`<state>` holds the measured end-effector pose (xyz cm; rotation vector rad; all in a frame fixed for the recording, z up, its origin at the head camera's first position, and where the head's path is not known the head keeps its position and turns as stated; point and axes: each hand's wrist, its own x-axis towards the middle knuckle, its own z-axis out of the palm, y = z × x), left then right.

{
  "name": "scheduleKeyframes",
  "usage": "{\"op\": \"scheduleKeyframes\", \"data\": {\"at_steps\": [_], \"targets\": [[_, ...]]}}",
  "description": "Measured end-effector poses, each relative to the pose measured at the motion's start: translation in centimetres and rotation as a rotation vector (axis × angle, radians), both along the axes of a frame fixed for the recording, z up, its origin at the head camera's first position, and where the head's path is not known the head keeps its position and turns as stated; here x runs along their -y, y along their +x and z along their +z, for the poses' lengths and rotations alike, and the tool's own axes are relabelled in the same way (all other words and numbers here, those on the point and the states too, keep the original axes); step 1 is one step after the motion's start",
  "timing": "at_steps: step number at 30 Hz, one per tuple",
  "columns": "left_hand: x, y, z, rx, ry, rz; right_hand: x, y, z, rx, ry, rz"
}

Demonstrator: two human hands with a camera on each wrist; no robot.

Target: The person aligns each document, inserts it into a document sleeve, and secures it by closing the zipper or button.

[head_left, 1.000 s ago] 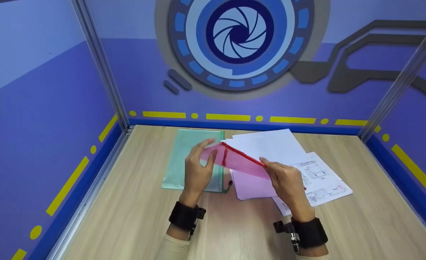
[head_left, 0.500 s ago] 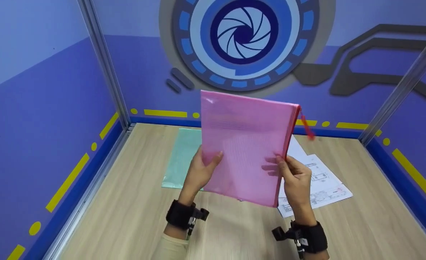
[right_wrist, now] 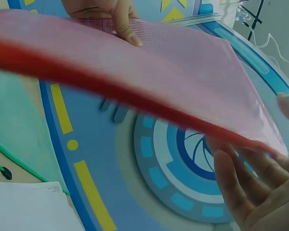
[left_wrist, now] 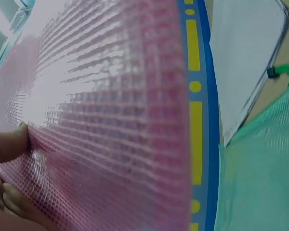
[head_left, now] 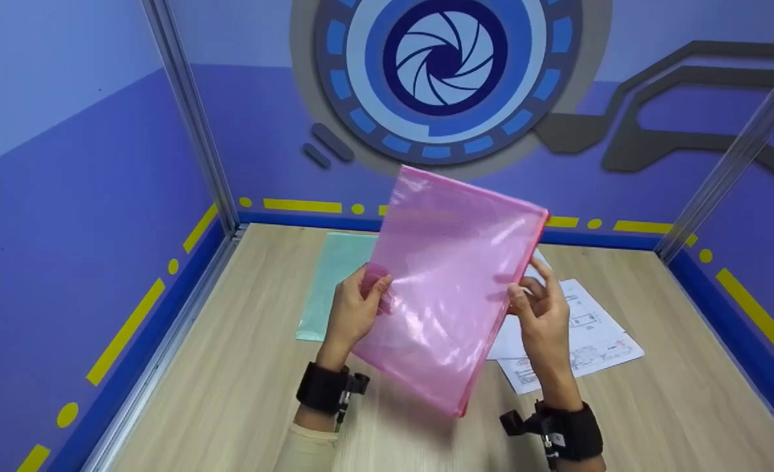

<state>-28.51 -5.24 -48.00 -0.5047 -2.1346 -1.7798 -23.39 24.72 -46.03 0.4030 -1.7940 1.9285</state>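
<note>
A pink mesh zip folder (head_left: pixel 445 282) with a red zipper edge is held tilted above the table in the head view. My left hand (head_left: pixel 354 308) pinches its left side, thumb in front and fingers showing through from behind. The left wrist view shows that thumb (left_wrist: pixel 12 142) pressed on the mesh. At the zipper edge is my right hand (head_left: pixel 544 314), its fingers loosely spread about the edge; in the right wrist view these fingers (right_wrist: pixel 250 178) lie under the red edge with the thumb apart. The red zipper pull is not visible.
A green zip folder (head_left: pixel 341 269) lies at the back left of the wooden table (head_left: pixel 229 367). White papers (head_left: pixel 596 328), some with printed drawings, lie at the right, partly behind the pink folder. Blue-purple panels (head_left: pixel 98 216) enclose the table.
The pink folder was nearly edge-on, then turned upright to face me. It has since tilted clockwise, its lower corner swinging down. My right hand's fingers have loosened at the zipper edge.
</note>
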Motion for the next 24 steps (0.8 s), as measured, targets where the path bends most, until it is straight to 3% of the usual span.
{"op": "scheduleKeyframes", "data": {"at_steps": [5, 11, 13, 21, 24], "targets": [[0.8, -0.3, -0.3, -0.015, -0.106, -0.054, -0.6, 0.0, 0.3, -0.009, -0.068, -0.099], [1.2, -0.3, -0.4, -0.005, -0.139, -0.102, -1.1, 0.0, 0.3, -0.015, -0.205, -0.305], [1.3, -0.3, -0.4, 0.004, -0.147, -0.113, -1.4, 0.1, 0.3, -0.013, -0.243, -0.338], [1.5, -0.3, -0.4, -0.002, -0.122, -0.108, -1.7, 0.3, 0.4, 0.008, -0.128, -0.282], [1.5, -0.3, -0.4, -0.015, -0.111, -0.09, -1.5, 0.1, 0.6, -0.015, -0.147, -0.254]]}}
